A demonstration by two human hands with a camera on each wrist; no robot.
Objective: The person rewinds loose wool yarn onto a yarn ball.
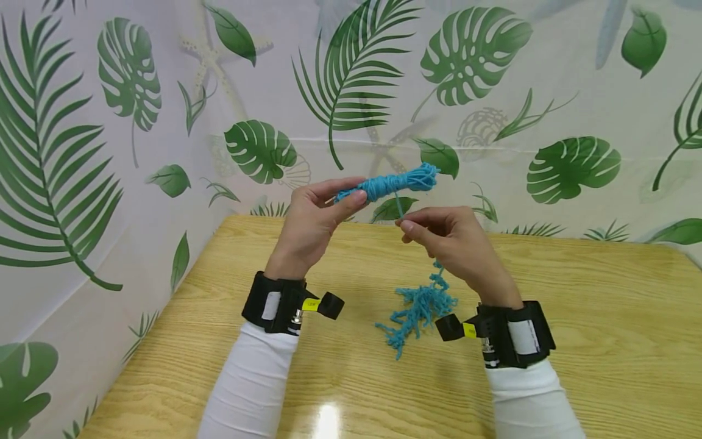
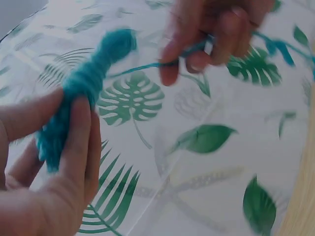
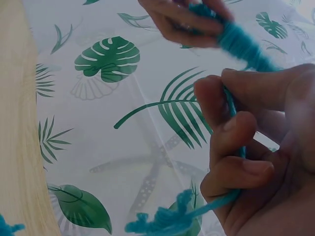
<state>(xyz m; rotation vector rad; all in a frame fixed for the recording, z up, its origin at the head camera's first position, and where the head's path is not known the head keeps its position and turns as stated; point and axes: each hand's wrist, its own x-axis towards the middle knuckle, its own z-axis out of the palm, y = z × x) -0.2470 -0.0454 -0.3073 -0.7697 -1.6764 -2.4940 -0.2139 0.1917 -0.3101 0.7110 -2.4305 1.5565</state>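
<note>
A bundle of blue cord (image 1: 384, 186), wrapped round its middle with looped ends, is held up above the table by my left hand (image 1: 315, 216). The left thumb and fingers grip one end of it. From the wrapped part a single strand (image 2: 133, 70) runs taut to my right hand (image 1: 452, 241), which pinches it between thumb and forefinger. In the right wrist view the strand passes behind the curled fingers and comes out below as a kinked tail (image 3: 165, 221). The tail leads down to a loose blue tangle (image 1: 422, 308) on the table.
The wooden table (image 1: 351, 378) spreads under both hands. Behind it and at the left stands a white cloth (image 1: 340, 146) printed with green leaves and starfish. Both wrists wear black straps (image 1: 274, 303) with small cameras on short arms.
</note>
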